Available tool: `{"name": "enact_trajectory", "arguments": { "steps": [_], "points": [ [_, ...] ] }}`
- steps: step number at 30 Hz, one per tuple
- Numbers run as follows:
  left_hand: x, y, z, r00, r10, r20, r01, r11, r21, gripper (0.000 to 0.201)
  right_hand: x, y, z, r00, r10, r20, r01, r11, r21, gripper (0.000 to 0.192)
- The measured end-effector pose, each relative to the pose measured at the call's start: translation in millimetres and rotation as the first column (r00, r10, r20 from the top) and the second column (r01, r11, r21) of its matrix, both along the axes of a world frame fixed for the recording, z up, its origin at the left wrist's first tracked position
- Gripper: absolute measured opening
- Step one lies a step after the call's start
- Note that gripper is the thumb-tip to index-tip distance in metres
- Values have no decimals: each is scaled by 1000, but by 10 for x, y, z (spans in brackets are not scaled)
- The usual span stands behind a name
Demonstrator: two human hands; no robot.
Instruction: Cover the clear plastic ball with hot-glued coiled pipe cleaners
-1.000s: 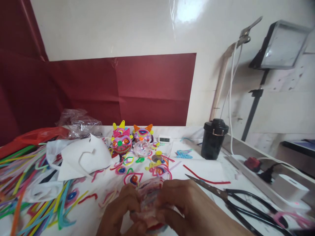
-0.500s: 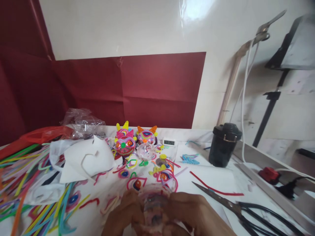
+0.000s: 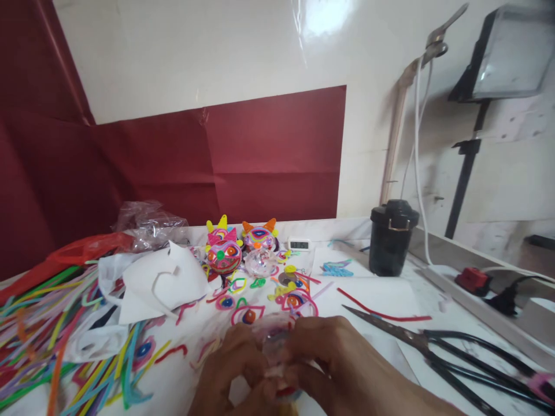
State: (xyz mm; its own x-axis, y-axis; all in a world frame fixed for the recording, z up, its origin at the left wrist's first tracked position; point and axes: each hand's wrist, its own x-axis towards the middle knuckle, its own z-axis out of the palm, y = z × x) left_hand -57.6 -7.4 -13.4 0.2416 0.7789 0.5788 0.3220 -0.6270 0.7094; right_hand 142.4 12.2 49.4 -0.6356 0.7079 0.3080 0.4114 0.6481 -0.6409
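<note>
Low in the middle of the view, my left hand [image 3: 238, 370] and my right hand [image 3: 318, 361] are closed around a clear, rounded plastic piece [image 3: 275, 344]. Pink, red and blue show through it. Fingers of both hands nearly meet at its near side, and its lower part is partly hidden by them. Just beyond lie loose eye shapes bent from fuzzy craft stems, one a pink-outlined eye with an orange centre [image 3: 248, 316]. To the right of my right hand, large black-handled scissors [image 3: 418, 341] lie with their tips pointing toward the back.
Colourful fuzzy stems [image 3: 47, 329] pile up at left beside torn white paper [image 3: 162, 283]. Finished animal-face ornaments [image 3: 223, 254], a clear shell [image 3: 260, 263] and a small digital clock [image 3: 299, 245] stand at the back. A black lidded cup [image 3: 392, 240] and a power strip [image 3: 455, 289] are at right.
The camera view has tilted and shifted slightly. Both hands still hold the clear piece, their fingers repositioned around it, with the right forearm showing more.
</note>
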Motion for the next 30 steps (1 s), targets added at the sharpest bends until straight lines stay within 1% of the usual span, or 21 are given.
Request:
{"name": "enact_trajectory", "arguments": {
  "steps": [3, 5, 8, 11, 13, 17, 20, 21, 23, 26, 28, 30],
  "points": [
    [41, -15, 14, 1000, 17, 5, -17, 1000, 11, 30, -19, -18, -44, 1000, -20, -6, 20, 999, 26, 20],
    [60, -12, 4, 1000, 25, -1, -25, 999, 23, 33, -25, -41, -58, 999, -45, 4, 45, 998, 39, 21],
    [77, -11, 5, 999, 27, -19, -26, 997, 67, 31, -24, -78, -43, 998, -59, 19, 58, 997, 53, 20],
    [81, -8, 25, 999, 39, -23, -36, 993, 109, 28, -27, -75, 11, 997, -68, 33, 66, 995, 78, 17],
    [72, 6, 35, 998, 61, -15, -59, 994, 94, 26, -44, -34, 69, 996, -69, 63, 63, 994, 94, 16],
    [12, 67, 32, 990, 143, -6, -143, 990, 20, 22, -145, 103, 204, 984, -44, 175, 19, 989, 144, 16],
    [-46, 100, 42, 984, 179, 8, -179, 983, -39, 10, -252, 172, 262, 971, -72, 227, 19, 974, 227, 17],
    [-59, 100, 51, 983, 180, 20, -179, 982, -58, 8, -281, 183, 266, 971, -76, 229, 20, 971, 238, 17],
    [-70, 88, 77, 983, 180, 23, -177, 981, -82, 11, -319, 192, 256, 974, -61, 219, 13, 976, 216, 20],
    [-55, 59, 118, 981, 195, -12, -195, 978, -73, 21, -329, 196, 220, 976, -37, 213, 1, 986, 166, 21],
    [-42, 50, 136, 981, 190, -41, -193, 979, -60, 26, -320, 201, 205, 978, -41, 207, 4, 984, 177, 19],
    [-39, 51, 143, 985, 166, -55, -169, 984, -59, 26, -314, 207, 200, 981, -41, 187, 4, 981, 195, 19]
  ]
}}
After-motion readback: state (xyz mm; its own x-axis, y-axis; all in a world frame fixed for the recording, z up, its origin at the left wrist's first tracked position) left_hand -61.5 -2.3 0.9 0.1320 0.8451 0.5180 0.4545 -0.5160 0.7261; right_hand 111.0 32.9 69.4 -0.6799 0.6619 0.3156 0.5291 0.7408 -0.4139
